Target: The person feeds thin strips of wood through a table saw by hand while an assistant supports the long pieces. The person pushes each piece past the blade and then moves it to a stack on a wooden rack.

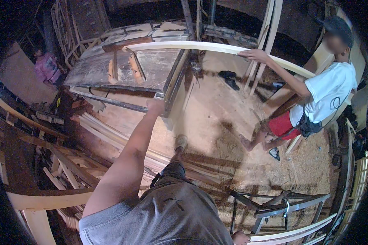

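Observation:
My left arm reaches forward to a worn wooden saw table (147,77), and my left hand (155,106) is closed on its near right corner. Low at the bottom edge, my right hand (240,237) is partly cut off by my grey shirt. Its fingers look curled at the end of a pale wooden strip (290,235). Across the table's far side stretches a long pale board (192,45). A co-worker (331,85) in a white shirt and red shorts has a hand on that board. Two short wooden blocks (135,67) lie on the tabletop.
Long wooden strips (106,132) lie on the sawdust-covered floor left of my leg. A wooden frame stand (282,208) is at the lower right. Stacked timber pieces (65,159) fill the left side. Another person (47,67) in pink is at the far left. Dark footwear (230,79) lies beyond the table.

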Tool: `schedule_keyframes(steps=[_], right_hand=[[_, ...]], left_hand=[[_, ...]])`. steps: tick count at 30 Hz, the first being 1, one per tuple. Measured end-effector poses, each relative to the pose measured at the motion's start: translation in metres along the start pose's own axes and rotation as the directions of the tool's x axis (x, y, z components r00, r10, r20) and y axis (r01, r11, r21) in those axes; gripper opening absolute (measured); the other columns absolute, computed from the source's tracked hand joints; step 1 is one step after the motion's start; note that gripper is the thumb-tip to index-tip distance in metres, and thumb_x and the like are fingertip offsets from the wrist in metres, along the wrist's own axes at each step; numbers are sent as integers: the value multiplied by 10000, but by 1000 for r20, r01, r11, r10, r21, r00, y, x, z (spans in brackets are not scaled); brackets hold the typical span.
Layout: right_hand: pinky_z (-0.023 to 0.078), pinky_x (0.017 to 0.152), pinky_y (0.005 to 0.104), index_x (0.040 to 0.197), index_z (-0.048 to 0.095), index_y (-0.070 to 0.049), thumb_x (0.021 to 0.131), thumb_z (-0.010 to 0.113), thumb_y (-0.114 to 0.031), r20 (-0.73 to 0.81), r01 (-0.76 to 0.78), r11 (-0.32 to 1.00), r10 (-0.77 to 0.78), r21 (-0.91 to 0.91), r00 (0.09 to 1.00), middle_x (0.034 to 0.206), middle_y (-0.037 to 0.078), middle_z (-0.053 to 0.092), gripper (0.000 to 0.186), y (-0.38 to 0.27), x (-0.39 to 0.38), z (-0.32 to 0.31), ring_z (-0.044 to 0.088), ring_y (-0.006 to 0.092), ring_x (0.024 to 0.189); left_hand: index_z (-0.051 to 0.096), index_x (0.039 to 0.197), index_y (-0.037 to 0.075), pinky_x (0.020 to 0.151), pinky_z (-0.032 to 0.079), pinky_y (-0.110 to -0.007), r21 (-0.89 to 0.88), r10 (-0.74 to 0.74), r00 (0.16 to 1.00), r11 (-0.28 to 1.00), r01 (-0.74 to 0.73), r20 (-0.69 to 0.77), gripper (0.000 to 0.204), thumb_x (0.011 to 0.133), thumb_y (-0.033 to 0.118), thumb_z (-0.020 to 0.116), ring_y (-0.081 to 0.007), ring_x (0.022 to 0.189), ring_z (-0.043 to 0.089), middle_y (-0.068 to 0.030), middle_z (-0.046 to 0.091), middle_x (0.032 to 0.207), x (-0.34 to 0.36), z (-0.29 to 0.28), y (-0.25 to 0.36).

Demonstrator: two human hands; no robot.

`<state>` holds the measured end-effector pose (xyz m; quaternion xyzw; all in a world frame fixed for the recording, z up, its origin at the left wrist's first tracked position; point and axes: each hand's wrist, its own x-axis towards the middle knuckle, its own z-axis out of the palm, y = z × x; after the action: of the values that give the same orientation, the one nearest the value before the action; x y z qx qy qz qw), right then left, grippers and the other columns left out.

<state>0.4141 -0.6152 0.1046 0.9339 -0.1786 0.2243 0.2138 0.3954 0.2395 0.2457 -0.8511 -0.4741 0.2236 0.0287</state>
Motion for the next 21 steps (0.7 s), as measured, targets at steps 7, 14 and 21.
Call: schedule_keyframes(steps=[7,14,21], right_hand=[[388,534,500,910,597,12,832,473,-438,-76,69,994,-62,88,995,764,214,518,473,-4,3,-17,518,378,653],[424,524,482,879,588,54,836,468,-472,-40,-117,992,120,53,992,777,221,541,542,-13,7,-22,548,377,667],[456,553,475,826,609,58,828,461,-489,-62,-158,987,158,13,985,824,228,567,567,-5,0,5,572,376,718]], left_hand=[[663,1105,170,731,518,-469,9,16,1000,1000,-15,-21,326,805,277,595,-229,1041,627,-52,645,1150,-2,1,1],[671,1087,173,714,516,-464,-7,-9,999,1000,9,-38,312,814,292,579,-220,1027,633,-39,649,1143,-4,2,1],[677,1077,166,707,517,-465,-6,8,999,1000,-8,-47,305,823,287,560,-213,1011,640,-28,654,1132,-2,-1,4]])
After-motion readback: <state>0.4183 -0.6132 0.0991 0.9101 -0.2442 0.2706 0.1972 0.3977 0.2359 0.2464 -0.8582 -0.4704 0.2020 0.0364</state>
